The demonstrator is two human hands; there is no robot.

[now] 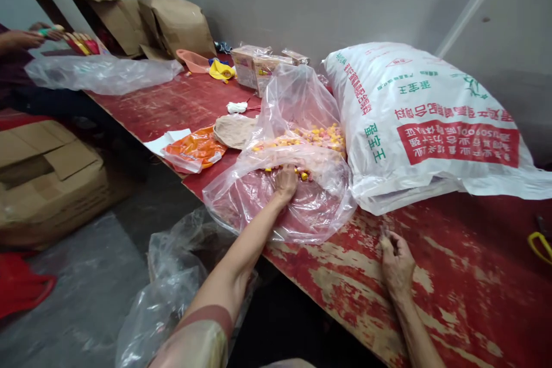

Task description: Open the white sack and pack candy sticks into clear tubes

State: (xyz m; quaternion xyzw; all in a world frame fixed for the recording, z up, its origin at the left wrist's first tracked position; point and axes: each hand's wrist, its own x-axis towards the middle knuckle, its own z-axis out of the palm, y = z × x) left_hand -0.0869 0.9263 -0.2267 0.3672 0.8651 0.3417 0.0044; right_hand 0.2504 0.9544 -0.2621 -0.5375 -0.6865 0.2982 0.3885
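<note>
My left hand (285, 181) reaches inside a large clear plastic bag (297, 184) lying on the worn red table (452, 276). Its fingers curl into a heap of small yellow, pink and orange pieces (317, 137) in the bag; what they hold is hidden. My right hand (394, 259) rests on the table near its front edge, right of the bag, fingers pinched together at the tips over something too small to name. A big white woven sack (426, 121) with red and green print lies just behind it.
An orange plastic bag (196, 150), white paper, a tan cloth (235, 129) and packets (254, 66) lie further along the table. Another person's hand (21, 40) holds coloured pieces at far left. Cardboard boxes (47, 178) and clear plastic sheeting (168, 282) sit on the floor.
</note>
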